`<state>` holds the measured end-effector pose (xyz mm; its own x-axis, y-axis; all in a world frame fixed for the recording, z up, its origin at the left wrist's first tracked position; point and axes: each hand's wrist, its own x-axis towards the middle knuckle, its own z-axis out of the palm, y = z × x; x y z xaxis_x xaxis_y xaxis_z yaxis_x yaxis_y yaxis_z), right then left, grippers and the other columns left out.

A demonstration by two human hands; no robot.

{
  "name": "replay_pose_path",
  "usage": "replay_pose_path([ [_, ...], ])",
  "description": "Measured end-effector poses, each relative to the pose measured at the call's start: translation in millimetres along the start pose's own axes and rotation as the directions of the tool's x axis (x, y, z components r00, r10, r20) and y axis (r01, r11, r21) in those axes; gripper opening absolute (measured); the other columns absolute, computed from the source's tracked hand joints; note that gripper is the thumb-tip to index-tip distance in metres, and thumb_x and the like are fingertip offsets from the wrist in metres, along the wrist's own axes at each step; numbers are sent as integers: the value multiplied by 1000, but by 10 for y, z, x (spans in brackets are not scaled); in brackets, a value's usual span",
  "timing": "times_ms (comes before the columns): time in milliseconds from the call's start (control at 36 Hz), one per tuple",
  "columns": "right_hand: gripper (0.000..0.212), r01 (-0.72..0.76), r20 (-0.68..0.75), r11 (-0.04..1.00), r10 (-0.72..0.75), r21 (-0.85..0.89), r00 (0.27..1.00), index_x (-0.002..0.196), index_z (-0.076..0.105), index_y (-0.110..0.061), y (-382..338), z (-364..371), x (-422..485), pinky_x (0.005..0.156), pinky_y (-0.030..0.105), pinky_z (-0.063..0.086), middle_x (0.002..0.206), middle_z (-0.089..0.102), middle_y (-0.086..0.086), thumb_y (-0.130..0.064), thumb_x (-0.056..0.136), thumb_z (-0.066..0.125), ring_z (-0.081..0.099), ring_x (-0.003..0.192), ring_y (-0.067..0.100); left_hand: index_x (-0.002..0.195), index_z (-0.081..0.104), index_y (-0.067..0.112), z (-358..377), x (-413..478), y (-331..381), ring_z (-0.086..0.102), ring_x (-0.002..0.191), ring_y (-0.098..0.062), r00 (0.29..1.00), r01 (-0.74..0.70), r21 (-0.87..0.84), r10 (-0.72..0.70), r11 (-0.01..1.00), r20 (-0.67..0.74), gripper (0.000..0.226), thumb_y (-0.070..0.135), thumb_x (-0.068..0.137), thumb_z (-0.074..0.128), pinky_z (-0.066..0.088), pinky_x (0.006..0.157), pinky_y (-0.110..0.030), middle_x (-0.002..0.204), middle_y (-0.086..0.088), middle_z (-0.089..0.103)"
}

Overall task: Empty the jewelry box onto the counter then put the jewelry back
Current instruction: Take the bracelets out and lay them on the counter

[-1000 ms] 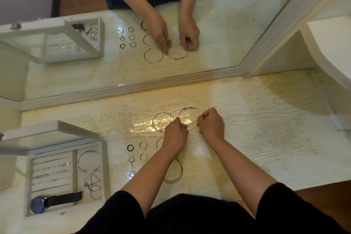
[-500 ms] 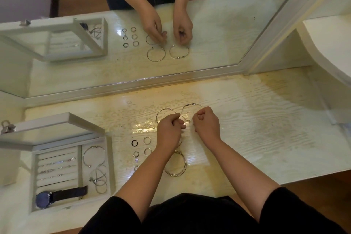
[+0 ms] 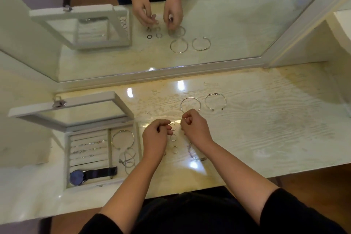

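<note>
The white jewelry box (image 3: 66, 157) stands open at the left with its lid (image 3: 70, 112) raised. Inside lie a dark watch (image 3: 91, 175), several bangles (image 3: 123, 139) and rows of small pieces. Two silver bangles (image 3: 190, 104) (image 3: 215, 101) lie on the counter (image 3: 266, 129) beyond my hands. My left hand (image 3: 154, 138) is curled, its fingertips pinched at a small ring (image 3: 173, 126), and the mirror shows a ring between those fingers. My right hand (image 3: 195, 128) is a closed fist just beside it. More rings (image 3: 174, 149) lie between my hands, and stacked bracelets (image 3: 196, 156) are partly hidden under my right wrist.
A large mirror (image 3: 190, 15) runs along the back of the counter and repeats the scene. A white frame post (image 3: 303, 21) rises at the right. The counter's front edge is close to my body.
Both hands have drawn back toward me from the two far bangles, which now lie free on the counter. The hands now sit over the rings.
</note>
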<state>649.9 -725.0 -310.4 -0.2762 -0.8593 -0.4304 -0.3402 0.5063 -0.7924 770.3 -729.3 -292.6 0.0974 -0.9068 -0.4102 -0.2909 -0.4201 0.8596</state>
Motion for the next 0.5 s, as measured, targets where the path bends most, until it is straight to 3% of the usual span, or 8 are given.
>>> replay_pose_path([
  [194,12,89,116,994,-81,-63,990,85,51,-23,-142,504,-157,49,9,37,62,48,-10,-11,85,52,47,59,4,90,63,14,-536,-24,-226,58,57,3,991,30,-40,-35,999,-132,30,-3,87,39,44,58,-6,72,5,62],
  [278,13,96,152,994,-87,-58,985,84,51,-23,-208,677,-220,45,11,36,61,48,-11,-10,84,51,47,57,5,95,62,14,-722,-16,-314,59,62,-3,982,42,-58,-52,997,-183,28,0,89,39,46,57,-9,75,5,61],
  [333,13,107,168,991,-92,-80,982,86,51,-23,-253,774,-252,52,15,37,61,48,-11,-10,84,52,47,59,5,95,62,16,-842,-9,-370,59,62,-3,976,52,-55,-63,997,-211,28,1,90,39,46,53,-9,75,6,61],
  [389,12,123,177,987,-104,-101,979,87,52,-22,-294,853,-275,53,11,34,60,49,-11,-10,84,52,47,58,5,95,62,17,-950,0,-420,59,63,-5,972,70,-52,-80,996,-221,29,2,90,38,46,48,-13,73,6,61],
  [500,11,139,184,980,-111,-143,977,93,59,-13,-375,985,-319,53,20,35,57,48,-11,-11,84,52,45,55,3,97,61,14,-1111,18,-504,58,63,-5,968,79,-42,-87,996,-234,27,1,91,38,45,53,-14,73,6,60],
])
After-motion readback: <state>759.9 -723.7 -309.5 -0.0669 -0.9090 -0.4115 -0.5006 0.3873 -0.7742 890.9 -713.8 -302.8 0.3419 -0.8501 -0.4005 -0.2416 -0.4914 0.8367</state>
